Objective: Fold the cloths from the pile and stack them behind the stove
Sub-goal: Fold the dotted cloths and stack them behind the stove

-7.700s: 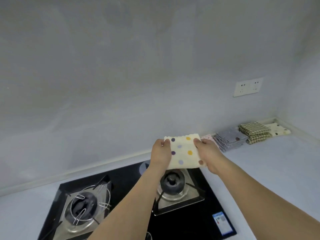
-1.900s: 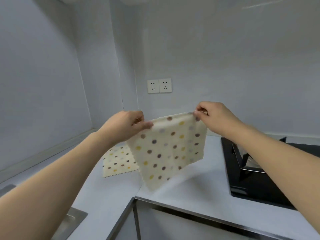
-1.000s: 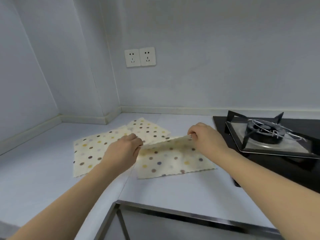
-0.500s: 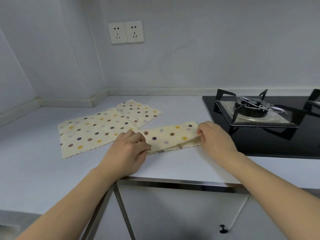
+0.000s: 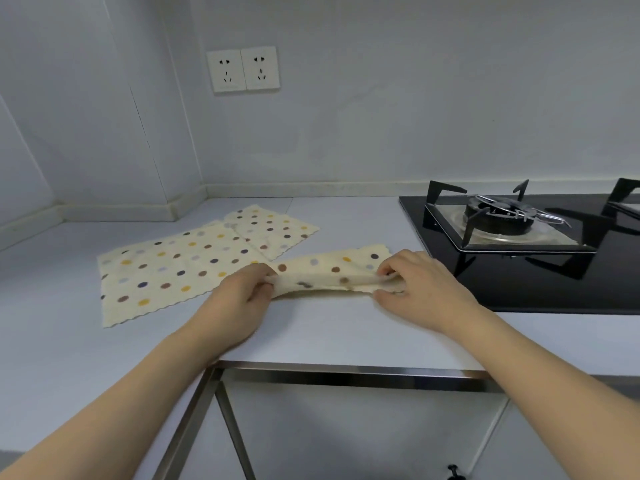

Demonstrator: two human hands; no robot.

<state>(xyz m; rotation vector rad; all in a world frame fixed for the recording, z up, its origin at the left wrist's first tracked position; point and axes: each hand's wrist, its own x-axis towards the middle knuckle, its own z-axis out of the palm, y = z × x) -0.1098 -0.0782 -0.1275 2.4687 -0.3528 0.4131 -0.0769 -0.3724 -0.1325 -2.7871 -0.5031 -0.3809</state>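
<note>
Folding had moved on: the dotted cloth [image 5: 332, 271], spread wide 1 second earlier, now lay as a narrow strip on the surface [image 5: 329, 334], so 1 fold looked done. The left hand [image 5: 242, 299] and right hand [image 5: 422, 289] each pinched an end with curled fingers. 2 flat cloths [image 5: 180, 271] waited beside it, 1 touching. The stove [image 5: 519, 244] stood close right; bare surface ran to the front edge, with room behind it
</note>
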